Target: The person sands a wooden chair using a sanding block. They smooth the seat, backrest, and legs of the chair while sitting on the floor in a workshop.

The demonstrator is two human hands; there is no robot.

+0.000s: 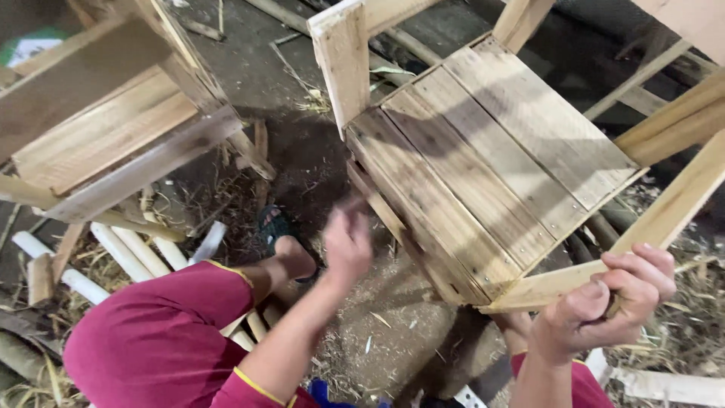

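An upturned wooden stool or small frame (483, 159) of pale planks stands in front of me, its legs pointing up. My right hand (613, 302) is shut around the leg (664, 215) at the near right corner. My left hand (347, 243) is blurred in motion near the frame's left side rail, fingers closed; what it holds, if anything, is not clear. My knees in dark red shorts (158, 340) are at the bottom, and a foot in a sandal (283, 242) rests on the ground.
A second wooden frame (106, 121) stands at the upper left. White pipes or rods (128, 257) lie on the dirt floor among straw, wood scraps and sawdust. More wooden slats lie at the right and bottom right.
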